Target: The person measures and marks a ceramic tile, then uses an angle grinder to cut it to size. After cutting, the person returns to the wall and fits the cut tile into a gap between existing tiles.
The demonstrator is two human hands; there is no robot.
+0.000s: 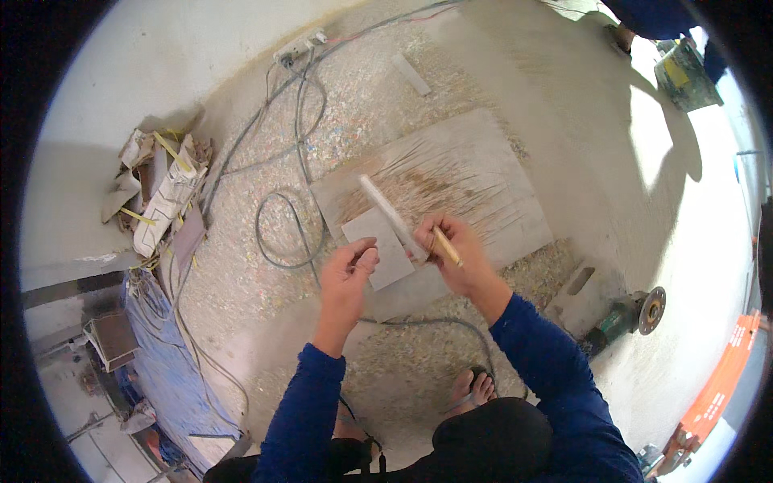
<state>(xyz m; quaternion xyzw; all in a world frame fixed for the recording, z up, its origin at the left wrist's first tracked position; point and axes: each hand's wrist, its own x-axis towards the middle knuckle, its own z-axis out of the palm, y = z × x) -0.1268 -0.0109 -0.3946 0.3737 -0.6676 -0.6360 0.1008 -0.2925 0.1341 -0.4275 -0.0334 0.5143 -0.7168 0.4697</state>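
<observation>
A small pale square tile (392, 256) lies tilted over the near left part of a large, scratched board (491, 185). At the tile's left edge is my left hand (348, 278), fingers curled and thumb pressed to them; what they pinch, if anything, is too small to tell. My right hand (459, 262) closes round a light wooden-coloured pencil (446, 245), which points down and to the right. A long whitish strip (385, 208) runs slantwise above the tile, its near end under my right fingers. Whether those fingers grip the strip too is unclear.
Grey cables (299, 161) loop across the speckled floor from a power strip (298, 52). An angle grinder (620, 322) lies on the right. Torn cardboard (165, 193) heaps by the left wall. Another person (652, 16) stands beside a bucket (687, 76) at the far right.
</observation>
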